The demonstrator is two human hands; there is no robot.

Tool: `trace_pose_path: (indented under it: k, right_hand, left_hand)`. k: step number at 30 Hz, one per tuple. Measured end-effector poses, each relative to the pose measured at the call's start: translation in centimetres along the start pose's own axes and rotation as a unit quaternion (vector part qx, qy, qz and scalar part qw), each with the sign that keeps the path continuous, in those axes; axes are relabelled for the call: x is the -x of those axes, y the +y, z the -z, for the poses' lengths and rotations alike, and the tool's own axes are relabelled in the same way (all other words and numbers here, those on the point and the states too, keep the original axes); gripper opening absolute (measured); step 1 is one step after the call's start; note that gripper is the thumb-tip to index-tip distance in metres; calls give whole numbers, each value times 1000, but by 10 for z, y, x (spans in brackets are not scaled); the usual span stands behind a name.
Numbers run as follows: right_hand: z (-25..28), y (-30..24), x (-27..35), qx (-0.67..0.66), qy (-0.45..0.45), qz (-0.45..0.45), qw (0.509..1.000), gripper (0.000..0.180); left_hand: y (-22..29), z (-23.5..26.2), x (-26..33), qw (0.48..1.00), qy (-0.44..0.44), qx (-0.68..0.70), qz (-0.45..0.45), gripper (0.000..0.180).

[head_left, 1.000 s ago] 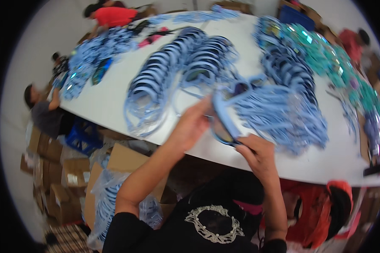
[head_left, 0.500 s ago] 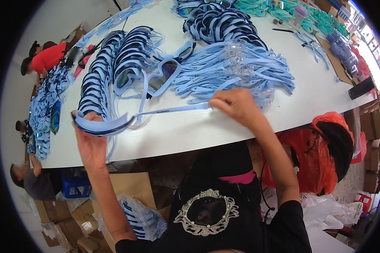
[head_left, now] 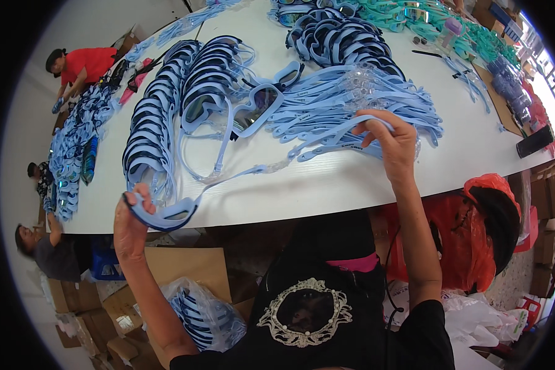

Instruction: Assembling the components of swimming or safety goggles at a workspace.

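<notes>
White table (head_left: 327,191) behind, the left grip (head_left: 132,225) clamps curved pale-blue goggles (head_left: 166,217), the right grip (head_left: 393,143) a strap (head_left: 331,135).

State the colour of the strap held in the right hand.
The strap is light blue, best seen in the head view.

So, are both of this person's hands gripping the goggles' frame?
No, the left hand grips the goggles, while the right hand holds a blue strap.

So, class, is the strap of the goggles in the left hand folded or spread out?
Spread out: the strap runs from the goggles in the left hand, past a clear buckle, toward the right hand.
</notes>
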State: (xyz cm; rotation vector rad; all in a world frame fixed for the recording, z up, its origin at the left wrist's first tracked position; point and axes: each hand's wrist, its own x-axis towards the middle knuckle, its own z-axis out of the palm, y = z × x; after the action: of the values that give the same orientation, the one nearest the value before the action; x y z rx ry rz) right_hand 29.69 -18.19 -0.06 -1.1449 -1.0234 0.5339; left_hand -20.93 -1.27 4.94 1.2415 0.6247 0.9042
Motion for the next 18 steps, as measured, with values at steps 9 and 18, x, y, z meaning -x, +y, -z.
trace_pose_path:
  k: [9, 18]
  right_hand:
    - [-37, -51, -12, -524, 184, -24, 831, 16]
    - [-68, -56, 19, 50, -111, 40, 992, 5]
  left_hand:
    - [-12, -138, -36, 961, -178, -207, 38, 19]
    - [-32, -179, -58, 941, -172, -286, -62, 22]
